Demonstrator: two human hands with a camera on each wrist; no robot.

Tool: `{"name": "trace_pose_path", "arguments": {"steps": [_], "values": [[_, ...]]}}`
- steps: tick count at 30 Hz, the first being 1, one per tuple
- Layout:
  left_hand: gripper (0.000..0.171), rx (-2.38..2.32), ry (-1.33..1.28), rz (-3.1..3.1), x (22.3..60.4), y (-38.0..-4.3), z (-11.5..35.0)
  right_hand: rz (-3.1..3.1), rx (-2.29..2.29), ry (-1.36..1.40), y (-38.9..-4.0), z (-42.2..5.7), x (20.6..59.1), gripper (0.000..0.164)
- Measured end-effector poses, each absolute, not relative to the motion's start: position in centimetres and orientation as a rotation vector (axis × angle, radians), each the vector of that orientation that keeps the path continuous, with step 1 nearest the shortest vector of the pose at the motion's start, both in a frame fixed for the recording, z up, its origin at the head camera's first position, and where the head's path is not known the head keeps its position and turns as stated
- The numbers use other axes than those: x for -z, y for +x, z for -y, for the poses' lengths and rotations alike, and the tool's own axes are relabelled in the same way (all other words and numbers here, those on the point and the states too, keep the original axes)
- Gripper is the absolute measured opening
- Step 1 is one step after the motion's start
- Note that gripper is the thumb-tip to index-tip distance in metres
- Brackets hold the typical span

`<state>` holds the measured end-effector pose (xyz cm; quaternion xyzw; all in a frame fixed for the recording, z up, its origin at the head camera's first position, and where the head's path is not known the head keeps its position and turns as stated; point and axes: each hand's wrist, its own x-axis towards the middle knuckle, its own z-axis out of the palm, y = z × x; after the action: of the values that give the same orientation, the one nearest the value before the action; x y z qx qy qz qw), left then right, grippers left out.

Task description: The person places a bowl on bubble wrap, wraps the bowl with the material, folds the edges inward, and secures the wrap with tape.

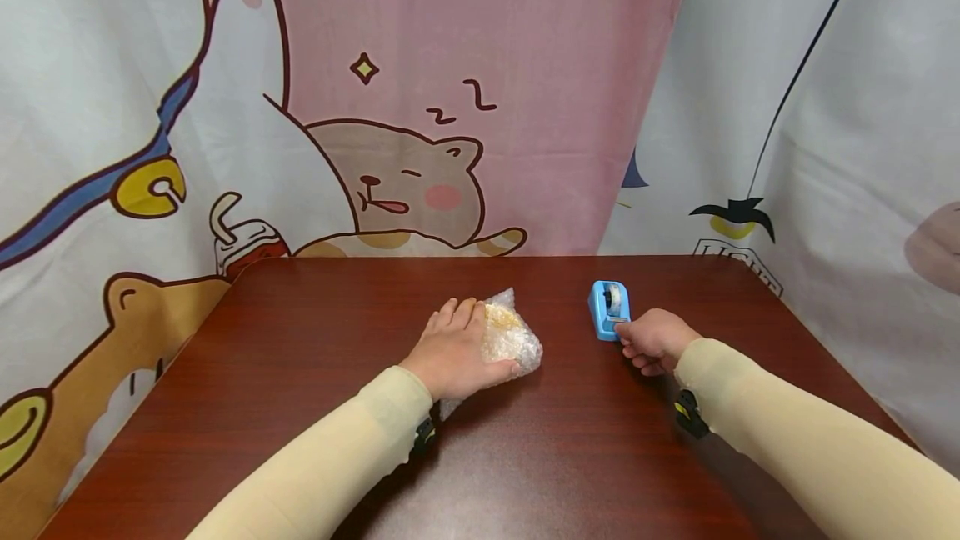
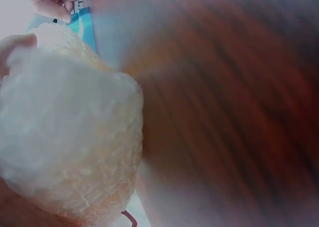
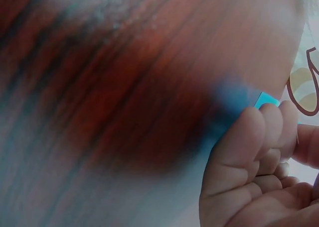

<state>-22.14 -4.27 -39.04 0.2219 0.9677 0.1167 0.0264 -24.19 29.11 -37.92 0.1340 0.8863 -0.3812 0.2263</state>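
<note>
A bubble-wrapped bundle (image 1: 510,340) with something yellowish inside lies on the table. In the head view my left hand (image 1: 455,350) rests across its left part, fingers extended and thumb along the near side. The wrap (image 2: 75,127) fills much of the left wrist view. To the right stands a light blue tape dispenser (image 1: 600,311) with a roll of clear tape (image 1: 612,300). At the dispenser's near end my right hand (image 1: 654,342) pinches the tape's end between thumb and forefinger, its other fingers curled. These fingers hide most of the dispenser in the right wrist view.
Both things lie on a dark red-brown wooden table (image 1: 315,440). Behind it and along its sides hangs a cartoon-printed cloth (image 1: 540,107). A small dark device is strapped under each sleeve cuff.
</note>
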Motion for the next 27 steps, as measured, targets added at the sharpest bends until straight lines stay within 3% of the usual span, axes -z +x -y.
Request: {"name": "trace_pose_path", "arguments": {"steps": [27], "values": [[0.114, -0.340, 0.676, -2.999, 38.95, -22.06, 4.15, -2.514, 0.935, 0.317, -24.13, -29.04, 37.53, 0.038]]}}
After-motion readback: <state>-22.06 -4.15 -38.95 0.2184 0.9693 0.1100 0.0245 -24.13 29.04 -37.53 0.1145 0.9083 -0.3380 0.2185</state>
